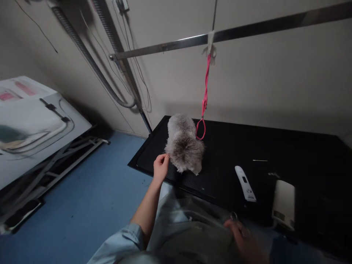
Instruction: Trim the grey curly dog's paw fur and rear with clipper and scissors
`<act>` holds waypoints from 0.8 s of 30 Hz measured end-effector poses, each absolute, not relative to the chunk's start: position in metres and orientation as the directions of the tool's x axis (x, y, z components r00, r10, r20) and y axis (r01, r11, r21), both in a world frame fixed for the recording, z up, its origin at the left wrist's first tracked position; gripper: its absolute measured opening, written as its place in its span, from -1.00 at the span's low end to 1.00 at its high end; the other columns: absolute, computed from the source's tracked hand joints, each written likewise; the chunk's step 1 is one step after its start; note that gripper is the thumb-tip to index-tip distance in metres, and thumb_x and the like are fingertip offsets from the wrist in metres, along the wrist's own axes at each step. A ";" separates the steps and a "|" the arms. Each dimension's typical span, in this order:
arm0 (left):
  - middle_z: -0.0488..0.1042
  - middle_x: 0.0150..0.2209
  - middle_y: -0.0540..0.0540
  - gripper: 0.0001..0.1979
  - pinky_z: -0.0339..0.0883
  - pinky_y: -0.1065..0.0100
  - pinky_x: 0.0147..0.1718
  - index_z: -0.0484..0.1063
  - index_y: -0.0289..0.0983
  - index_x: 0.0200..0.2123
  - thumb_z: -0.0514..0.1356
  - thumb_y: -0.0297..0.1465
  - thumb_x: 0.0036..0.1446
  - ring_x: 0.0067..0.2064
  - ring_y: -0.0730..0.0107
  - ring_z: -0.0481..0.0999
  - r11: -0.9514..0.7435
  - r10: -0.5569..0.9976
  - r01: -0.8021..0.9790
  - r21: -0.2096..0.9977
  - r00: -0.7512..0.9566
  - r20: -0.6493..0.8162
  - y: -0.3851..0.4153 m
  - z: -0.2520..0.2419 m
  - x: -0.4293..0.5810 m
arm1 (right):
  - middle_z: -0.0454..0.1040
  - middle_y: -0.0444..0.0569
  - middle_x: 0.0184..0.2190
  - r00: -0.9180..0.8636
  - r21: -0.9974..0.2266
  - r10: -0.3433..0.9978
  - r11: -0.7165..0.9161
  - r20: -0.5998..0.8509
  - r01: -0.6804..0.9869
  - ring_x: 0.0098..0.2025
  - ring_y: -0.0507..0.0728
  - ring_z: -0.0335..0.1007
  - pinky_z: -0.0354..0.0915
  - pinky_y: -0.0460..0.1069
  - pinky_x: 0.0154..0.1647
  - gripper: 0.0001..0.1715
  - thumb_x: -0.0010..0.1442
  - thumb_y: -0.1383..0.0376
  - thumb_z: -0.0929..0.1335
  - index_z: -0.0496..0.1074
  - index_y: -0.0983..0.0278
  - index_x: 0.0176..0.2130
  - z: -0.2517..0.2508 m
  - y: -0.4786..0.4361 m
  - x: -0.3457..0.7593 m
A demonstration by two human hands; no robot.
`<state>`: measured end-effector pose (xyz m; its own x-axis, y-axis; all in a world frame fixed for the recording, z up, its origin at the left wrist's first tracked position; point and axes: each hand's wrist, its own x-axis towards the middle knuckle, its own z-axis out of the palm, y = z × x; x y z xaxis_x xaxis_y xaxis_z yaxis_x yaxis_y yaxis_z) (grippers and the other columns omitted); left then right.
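A small grey, fluffy dog stands near the left end of the black grooming table. My left hand is at the dog's near left side, its fingers closed in a pinch on the fur there. Low at the right, in front of my apron, my right hand grips a pair of scissors. Their finger rings show, but the blades cannot be made out in the dim blur. A pink grooming loop hangs just beside the dog, its lower end close to the fur.
White clippers, a thin swab and a beige box-shaped device lie on the table's right half. A metal bar crosses above. Grey hoses hang at left, over a white folding-legged table.
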<state>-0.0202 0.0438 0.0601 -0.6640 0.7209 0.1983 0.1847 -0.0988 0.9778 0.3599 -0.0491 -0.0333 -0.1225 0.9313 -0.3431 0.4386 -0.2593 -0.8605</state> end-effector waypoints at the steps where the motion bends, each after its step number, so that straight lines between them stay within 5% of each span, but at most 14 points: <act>1: 0.51 -0.40 -0.06 -0.92 0.28 0.38 -0.23 0.53 -0.26 -0.41 0.28 -0.40 -0.03 -0.32 0.37 0.44 -0.070 0.726 0.181 0.981 -0.665 0.174 0.047 0.059 -0.023 | 0.62 -0.03 -0.28 -0.150 -0.866 0.936 -0.224 -0.320 0.447 -0.07 0.41 0.50 0.37 0.20 0.04 -0.79 -0.25 0.18 0.43 0.55 0.00 -0.46 -0.029 -0.045 0.361; 5: 0.41 -0.54 0.02 -0.96 0.22 0.44 -0.39 0.49 -0.27 -0.49 0.29 -0.45 -0.10 -0.46 0.44 0.33 0.000 0.741 0.064 0.998 -0.670 0.043 0.056 0.044 -0.031 | 0.58 -0.05 -0.42 -0.236 -0.864 0.898 -0.242 -0.372 0.441 -0.42 0.30 0.50 0.43 0.15 -0.33 -0.71 -0.12 0.09 0.40 0.55 -0.02 -0.30 -0.015 -0.037 0.355; 8: 0.39 -0.62 0.00 -0.86 0.19 0.43 -0.49 0.46 -0.31 -0.63 0.33 -0.40 -0.16 -0.54 0.46 0.29 0.021 0.858 -0.003 1.000 -0.514 -0.019 0.058 0.032 -0.019 | 0.48 -0.13 -0.60 -0.315 -0.854 0.829 -0.320 -0.463 0.411 -0.69 0.15 0.28 0.28 0.07 -0.60 -0.62 0.05 -0.04 0.31 0.50 0.08 -0.22 -0.008 -0.044 0.342; 10: 0.46 -0.58 -0.02 -0.86 0.26 0.41 -0.44 0.49 -0.31 -0.60 0.35 -0.36 -0.16 -0.50 0.42 0.36 0.003 0.896 -0.038 0.999 -0.444 -0.019 0.061 0.027 -0.005 | 0.51 -0.10 -0.56 -0.353 -0.867 0.803 -0.374 -0.480 0.328 -0.68 0.12 0.27 0.27 0.05 -0.58 -0.57 0.04 -0.08 0.31 0.48 0.12 -0.23 -0.002 -0.052 0.336; 15: 0.57 -0.39 -0.07 -0.87 0.34 0.37 -0.18 0.58 -0.28 -0.41 0.33 -0.36 -0.09 -0.29 0.34 0.50 -0.109 0.890 -0.130 0.985 -0.454 0.039 0.078 0.028 0.015 | 0.51 0.13 0.02 -0.426 -0.834 0.742 -0.549 -0.518 0.058 -0.26 0.27 0.52 0.40 0.16 -0.20 -0.26 -0.23 -0.07 0.48 0.49 0.05 -0.02 0.011 -0.061 0.338; 20: 0.56 -0.32 -0.07 -0.70 0.31 0.39 -0.17 0.54 -0.26 -0.26 0.35 -0.48 -0.17 -0.28 0.39 0.49 -0.218 0.851 -0.168 0.961 -0.515 0.103 0.095 0.031 0.031 | 0.56 0.07 -0.18 -0.364 -0.770 0.734 -0.635 -0.573 -0.068 -0.30 0.26 0.53 0.41 0.17 -0.24 -0.41 -0.12 -0.13 0.46 0.53 0.06 -0.12 0.011 -0.043 0.333; 24: 0.41 -0.48 0.07 -0.68 0.25 0.43 -0.35 0.44 -0.29 -0.22 0.29 -0.44 -0.14 -0.46 0.51 0.36 -0.184 0.846 -0.050 0.982 -0.516 0.132 0.102 0.027 0.053 | 0.56 -0.05 -0.14 -0.375 -0.878 0.803 -0.474 -0.463 0.069 -0.49 0.08 0.44 0.35 0.04 -0.42 -0.07 0.05 0.01 0.43 0.03 -0.08 0.30 0.017 -0.037 0.311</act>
